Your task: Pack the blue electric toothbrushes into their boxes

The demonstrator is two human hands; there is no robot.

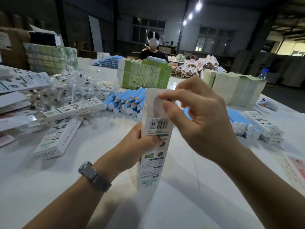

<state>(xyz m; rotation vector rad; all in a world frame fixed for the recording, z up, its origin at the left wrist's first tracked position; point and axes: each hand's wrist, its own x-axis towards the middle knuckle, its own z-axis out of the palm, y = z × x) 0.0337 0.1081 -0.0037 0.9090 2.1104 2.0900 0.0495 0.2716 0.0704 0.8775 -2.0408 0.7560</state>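
Gripping the tall white printed cardboard box (152, 146) upright above the near surface (173, 204), the left hand (140, 146) steadies it while the right hand (194, 119) pinches its top flap (156, 100), evidently for closing or opening; blue electric toothbrushes (127, 103) lie piled just beyond.

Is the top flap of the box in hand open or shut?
Open. The top flap of the box stands up, pinched by the right hand; the left hand grips the box upright.

White table (165, 204) strewn with blue toothbrushes (127, 103), printed boxes (57, 139), wrapped brush heads (69, 86)
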